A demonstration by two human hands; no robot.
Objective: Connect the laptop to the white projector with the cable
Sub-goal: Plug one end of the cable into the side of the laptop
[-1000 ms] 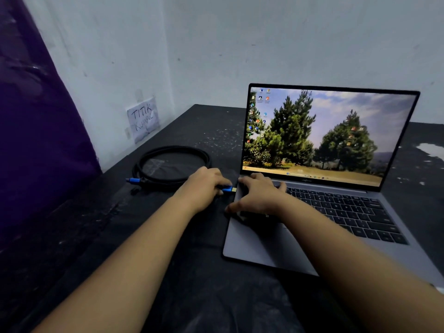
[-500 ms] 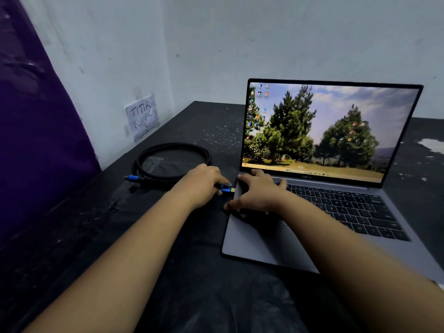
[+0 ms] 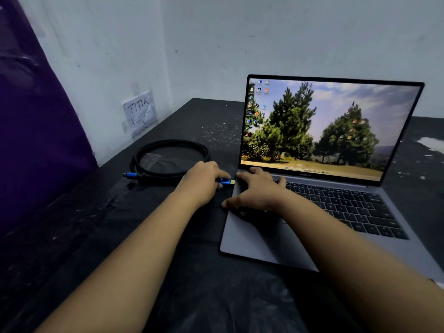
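We pinch the cable's blue plug (image 3: 225, 181) in our left hand (image 3: 203, 182), fingers closed around it; its gold tip points right, lengthwise toward the open grey laptop's (image 3: 264, 239) left edge, just beside it. Our right hand (image 3: 258, 192) lies spread, holding nothing, on the laptop deck. The black cable (image 3: 168, 156) lies coiled on the dark surface (image 3: 120, 236).

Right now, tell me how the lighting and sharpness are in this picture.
Head view: dim room, the laptop screen is the brightest area; wide-angle bending tilts the walls; forearms soft at the bottom edge; left hand and blue plug reasonably sharp.
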